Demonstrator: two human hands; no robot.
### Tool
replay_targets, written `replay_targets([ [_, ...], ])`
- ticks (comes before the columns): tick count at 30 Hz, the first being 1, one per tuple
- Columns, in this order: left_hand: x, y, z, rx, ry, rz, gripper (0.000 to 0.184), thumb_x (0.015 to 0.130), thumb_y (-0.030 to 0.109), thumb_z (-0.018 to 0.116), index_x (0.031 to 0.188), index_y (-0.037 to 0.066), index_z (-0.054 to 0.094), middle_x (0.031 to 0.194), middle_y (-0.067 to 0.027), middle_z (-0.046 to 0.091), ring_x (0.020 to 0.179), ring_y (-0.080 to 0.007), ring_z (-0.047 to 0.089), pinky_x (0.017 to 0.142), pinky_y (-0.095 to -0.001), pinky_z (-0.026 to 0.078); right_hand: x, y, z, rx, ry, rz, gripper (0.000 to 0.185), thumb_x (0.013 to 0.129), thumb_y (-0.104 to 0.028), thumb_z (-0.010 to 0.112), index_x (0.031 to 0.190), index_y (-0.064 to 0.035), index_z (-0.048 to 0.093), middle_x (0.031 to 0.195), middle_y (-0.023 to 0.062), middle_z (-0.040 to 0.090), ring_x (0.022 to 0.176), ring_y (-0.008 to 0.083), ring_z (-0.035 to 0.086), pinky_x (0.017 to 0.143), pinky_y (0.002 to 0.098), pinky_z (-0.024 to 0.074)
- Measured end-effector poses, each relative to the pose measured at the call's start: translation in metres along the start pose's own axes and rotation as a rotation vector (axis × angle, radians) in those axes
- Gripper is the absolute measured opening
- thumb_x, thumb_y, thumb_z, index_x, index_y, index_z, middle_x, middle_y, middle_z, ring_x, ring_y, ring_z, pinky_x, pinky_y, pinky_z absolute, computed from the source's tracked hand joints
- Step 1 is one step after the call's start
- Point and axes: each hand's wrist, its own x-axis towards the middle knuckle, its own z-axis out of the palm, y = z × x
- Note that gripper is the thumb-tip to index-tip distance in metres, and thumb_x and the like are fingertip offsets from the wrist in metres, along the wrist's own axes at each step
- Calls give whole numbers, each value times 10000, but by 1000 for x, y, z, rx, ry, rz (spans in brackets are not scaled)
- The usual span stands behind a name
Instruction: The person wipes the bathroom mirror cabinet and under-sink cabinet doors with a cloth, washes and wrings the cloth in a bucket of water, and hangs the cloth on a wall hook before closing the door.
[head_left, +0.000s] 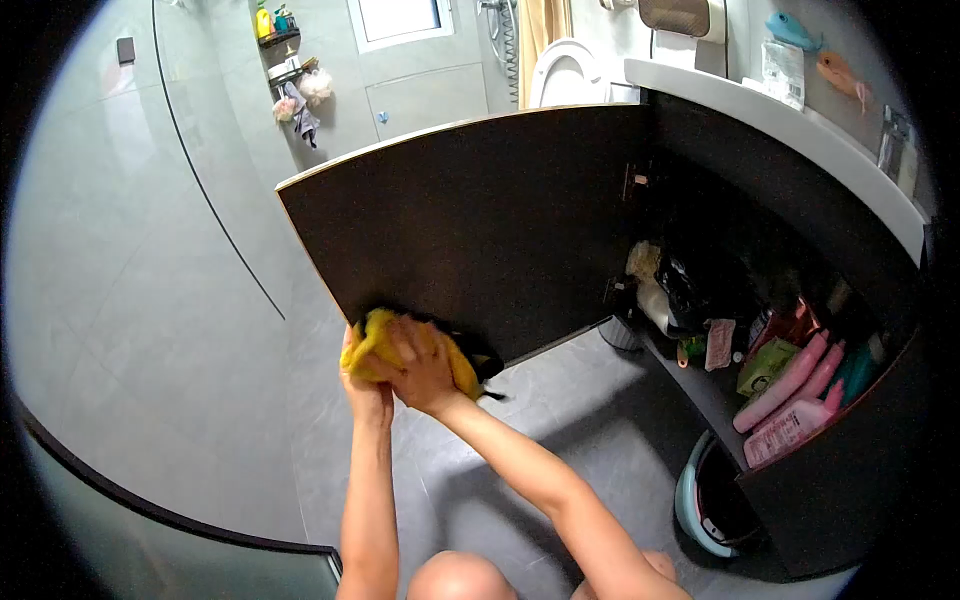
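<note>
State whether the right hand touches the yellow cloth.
Touching: the head view shows the right hand pressed onto the yellow cloth, no gap visible.

3 pink bottles [785, 388] sit — green box [766, 366] alongside.

Left hand [366, 394], right hand [424, 370], slim forearms [369, 490] and rounded knees [460, 578] are all bare

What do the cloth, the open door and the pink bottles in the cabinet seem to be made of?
Cloth: soft fabric, perhaps microfibre, matt yellow with dark parts; it bunches into folds.
Door: probably wood-based board, dark and dull, flat with a pale top edge; its core is hidden.
Bottles: likely plastic, smooth-looking, tapering to narrow tops.
</note>
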Motion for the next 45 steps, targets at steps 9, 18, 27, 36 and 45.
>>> replay_targets([
  [9, 2, -3, 5, 141, 17, 60, 459, 1032, 295, 457, 1404, 26, 452, 1390, -74, 522, 1296, -188, 467, 1088, -366, 360, 41, 147, -130, -308, 344, 226, 354, 895, -128, 535, 1236, -34, 528, 1286, 187, 508, 1228, 359, 442, 1059, 463, 330],
  [18, -1, -7, 0, 160, -9, 68, 488, 1031, 329, 445, 1420, 35, 431, 1412, -75, 501, 1324, -193, 437, 1106, -377, 339, 22, 85, -79, -26, 522, 583, 579, 1009, -200, 408, 1490, 22, 173, 1497, 241, 276, 1392, 360, 297, 1163, 482, 207],
  [27, 6, 4, -5, 122, -15, -38, 451, 1028, 286, 465, 1406, 43, 440, 1377, -60, 532, 1266, -196, 491, 1066, -385, 391, -14, 34, -35, -251, -214, -537, 563, 949, -301, 518, 1413, -2, 409, 1473, 247, 349, 1364, 431, 317, 1151, 505, 193],
  [36, -4, -1, -10, 105, -84, 29, 475, 1020, 307, 475, 1400, 23, 452, 1390, -60, 527, 1280, -163, 480, 1077, -330, 368, 12, 189, -127, -135, 573, 595, 615, 942, -32, 472, 1488, 30, 196, 1503, 248, 287, 1390, 398, 272, 1168, 457, 181],
  [45, -74, -47, -49, 624, 436, -89, 457, 1003, 252, 506, 1393, 25, 438, 1347, -95, 541, 1301, -220, 447, 1106, -362, 312, 38, 89, -105, -245, 356, 101, 649, 970, -112, 474, 1511, -6, 132, 1535, 242, 199, 1414, 402, 233, 1167, 484, 173],
])
